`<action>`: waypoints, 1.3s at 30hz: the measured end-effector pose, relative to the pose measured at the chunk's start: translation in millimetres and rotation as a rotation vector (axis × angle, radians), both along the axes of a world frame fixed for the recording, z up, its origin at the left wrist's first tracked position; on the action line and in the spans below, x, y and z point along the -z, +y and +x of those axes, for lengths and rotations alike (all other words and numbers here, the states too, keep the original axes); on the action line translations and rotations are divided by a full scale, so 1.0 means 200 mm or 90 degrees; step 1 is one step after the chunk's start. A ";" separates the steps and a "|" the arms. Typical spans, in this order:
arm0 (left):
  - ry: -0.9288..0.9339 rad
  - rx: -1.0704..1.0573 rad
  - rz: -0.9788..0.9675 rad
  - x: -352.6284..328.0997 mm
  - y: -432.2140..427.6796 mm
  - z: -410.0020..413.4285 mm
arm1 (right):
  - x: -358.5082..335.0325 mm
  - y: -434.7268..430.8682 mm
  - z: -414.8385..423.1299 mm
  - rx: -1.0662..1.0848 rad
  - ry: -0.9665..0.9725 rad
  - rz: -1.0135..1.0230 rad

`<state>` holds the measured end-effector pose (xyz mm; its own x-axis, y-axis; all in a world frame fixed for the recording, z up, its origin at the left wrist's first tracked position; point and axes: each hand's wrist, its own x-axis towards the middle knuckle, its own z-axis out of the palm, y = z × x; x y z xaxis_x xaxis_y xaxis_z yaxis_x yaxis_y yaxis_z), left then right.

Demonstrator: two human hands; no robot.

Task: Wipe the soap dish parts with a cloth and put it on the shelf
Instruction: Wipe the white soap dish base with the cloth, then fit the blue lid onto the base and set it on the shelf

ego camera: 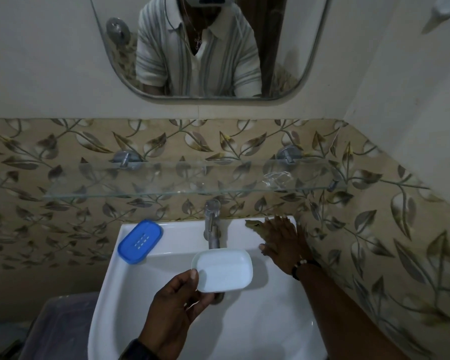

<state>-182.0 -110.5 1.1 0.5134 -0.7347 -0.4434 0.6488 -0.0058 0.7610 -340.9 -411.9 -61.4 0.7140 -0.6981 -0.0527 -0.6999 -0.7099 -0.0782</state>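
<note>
I note a dark beaded bracelet [302,266] with a few pale beads on my right wrist, and a dark band [138,346] at my left wrist. The mirror [315,61] shows my short-sleeved, grey-striped white collared shirt [218,61] and a pendant necklace [198,44].

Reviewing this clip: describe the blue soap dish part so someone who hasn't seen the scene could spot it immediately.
Find the white washbasin below the glass shelf. On its back left corner, left of the steel tap, lies the blue tray. It is the only blue thing there, with rows of small drain slots, unlike the plain white dish held by the left hand.
</note>
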 end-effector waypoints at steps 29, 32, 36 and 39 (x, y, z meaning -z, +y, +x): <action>0.035 -0.284 0.024 0.08 1.00 0.35 | -0.30 1.09 1.11 -0.399 -0.168 -0.058; 0.026 -0.299 0.018 0.10 1.05 0.36 | -0.19 1.08 1.18 -0.382 -0.060 -0.064; 0.023 -0.334 0.033 0.15 1.08 0.38 | -0.05 1.07 1.26 -0.351 0.035 -0.056; 0.023 -0.348 0.049 0.19 1.09 0.41 | 0.04 1.07 1.31 -0.332 0.092 -0.026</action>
<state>-100.5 107.0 -37.7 0.7948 -0.3299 -0.5094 0.5982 0.2840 0.7493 -79.5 -198.7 -68.4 0.9538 -0.2568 -0.1562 -0.2556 -0.9664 0.0279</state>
